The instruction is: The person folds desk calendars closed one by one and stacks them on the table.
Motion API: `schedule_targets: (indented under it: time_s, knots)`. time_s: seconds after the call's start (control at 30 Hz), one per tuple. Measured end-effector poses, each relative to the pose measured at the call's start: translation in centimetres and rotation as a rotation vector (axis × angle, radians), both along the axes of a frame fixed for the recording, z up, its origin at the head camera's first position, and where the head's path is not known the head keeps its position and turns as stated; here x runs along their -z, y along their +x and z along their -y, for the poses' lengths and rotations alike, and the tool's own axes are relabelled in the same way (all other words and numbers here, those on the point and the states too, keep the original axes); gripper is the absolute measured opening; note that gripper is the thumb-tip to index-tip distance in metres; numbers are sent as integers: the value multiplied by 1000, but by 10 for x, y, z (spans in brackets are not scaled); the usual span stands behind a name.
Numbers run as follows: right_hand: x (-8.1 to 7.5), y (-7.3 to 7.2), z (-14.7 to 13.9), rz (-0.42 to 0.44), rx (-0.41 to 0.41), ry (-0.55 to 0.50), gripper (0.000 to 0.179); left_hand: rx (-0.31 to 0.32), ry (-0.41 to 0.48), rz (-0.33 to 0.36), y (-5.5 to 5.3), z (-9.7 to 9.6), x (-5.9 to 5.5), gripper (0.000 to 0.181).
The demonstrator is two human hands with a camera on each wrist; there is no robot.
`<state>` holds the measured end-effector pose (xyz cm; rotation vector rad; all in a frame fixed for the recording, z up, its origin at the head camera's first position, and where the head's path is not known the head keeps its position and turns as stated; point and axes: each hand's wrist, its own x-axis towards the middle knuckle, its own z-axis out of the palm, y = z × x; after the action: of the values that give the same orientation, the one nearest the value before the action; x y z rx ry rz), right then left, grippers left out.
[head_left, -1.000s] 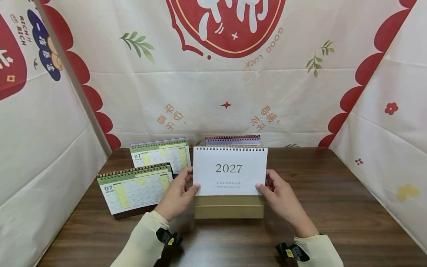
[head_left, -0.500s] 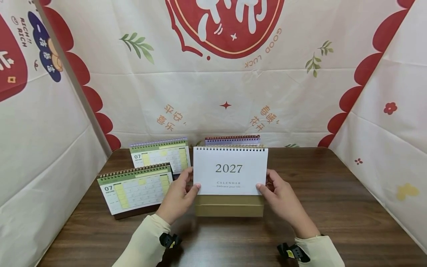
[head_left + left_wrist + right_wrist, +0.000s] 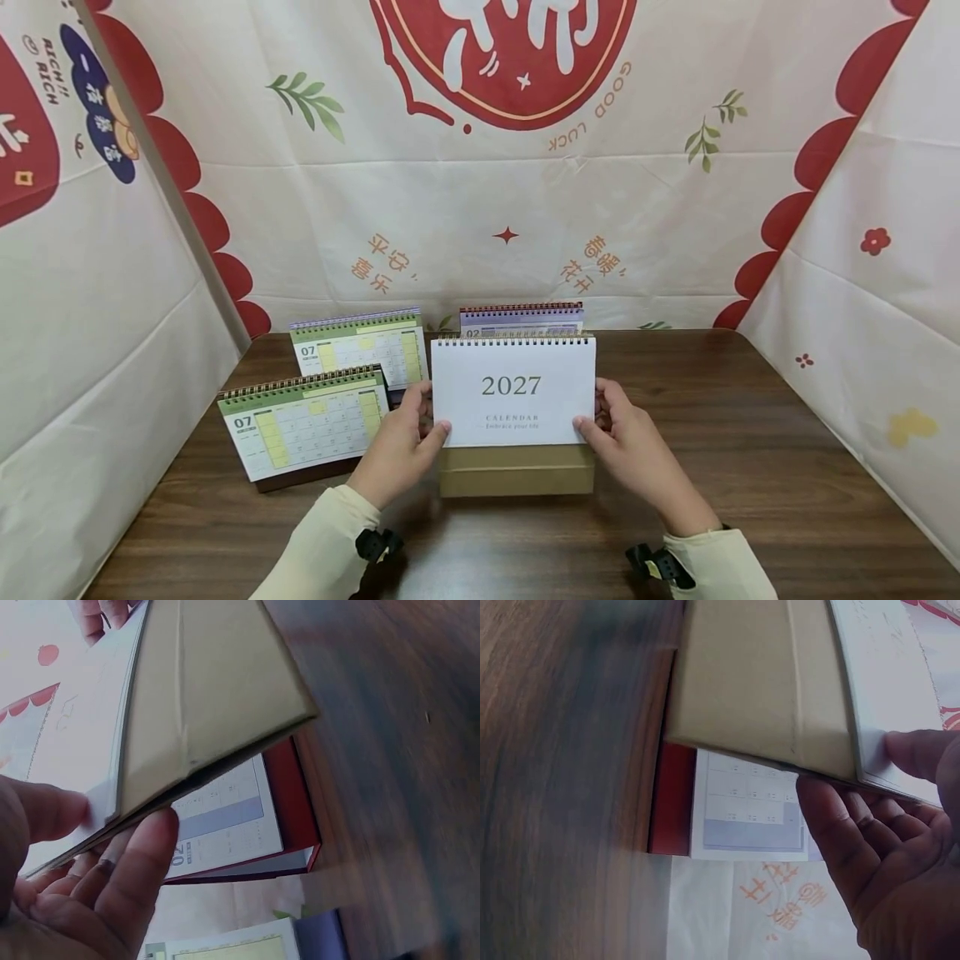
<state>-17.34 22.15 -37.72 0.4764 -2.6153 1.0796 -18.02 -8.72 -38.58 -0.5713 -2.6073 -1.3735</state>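
Note:
Between my two hands is a desk calendar [image 3: 513, 392] with a white "2027" cover, a spiral along its top and a tan base. At its left edge my left hand [image 3: 397, 446] pinches it, thumb [image 3: 56, 812] on the white cover and fingers behind. My right hand [image 3: 637, 446] holds the right edge likewise, thumb [image 3: 919, 754] in front. Just behind stands a second calendar [image 3: 521, 314] with lilac pages, mostly hidden in the head view; its red base [image 3: 676, 802] shows in the wrist views. Whether the held calendar touches the table cannot be told.
To the left a green-headed calendar [image 3: 307, 425] on a dark base stands close to my left forearm. Another green-headed calendar [image 3: 363, 346] stands behind it. A printed cloth [image 3: 465, 200] hangs past the back edge of the brown wooden table [image 3: 712, 417].
Both hands have brought the white calendar slightly lower in the view over the last half second. More of the lilac calendar behind shows now. The green-headed calendars stay put.

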Motion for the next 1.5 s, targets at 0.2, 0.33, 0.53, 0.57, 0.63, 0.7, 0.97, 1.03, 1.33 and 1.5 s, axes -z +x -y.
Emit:
schedule_targets:
  time_s: [0.2, 0.33, 0.53, 0.57, 0.63, 0.7, 0.97, 1.03, 1.33, 1.5]
  knots:
    - [-3, 3, -2, 85, -4, 39, 44, 29, -41, 22, 1, 3, -3, 51]
    - [-3, 3, -3, 135, -20, 45, 42, 29, -50, 67, 1, 5, -4, 53]
    - [2, -1, -6, 196, -45, 71, 42, 61, -29, 130, -3, 7, 0, 51]
    - [3, -1, -6, 205, -44, 78, 42, 67, -27, 143, -4, 6, 1, 50]
    - [5, -3, -6, 227, -45, 87, 42, 68, -41, 159, -7, 6, 5, 51]
    - [7, -5, -6, 241, -50, 101, 42, 74, -54, 179, -9, 6, 9, 51]
    - [16, -13, -7, 246, -45, 188, 39, 106, -162, 198, -13, 4, 19, 53]
    - [18, -14, -7, 267, -32, 202, 37, 101, -188, 205, -15, 3, 20, 53]
    - [23, -17, -4, 377, 7, 243, 35, 73, -349, 188, -20, 0, 26, 49]
    - [28, -17, -7, 403, -23, 274, 36, 102, -430, 214, -21, -1, 30, 55]
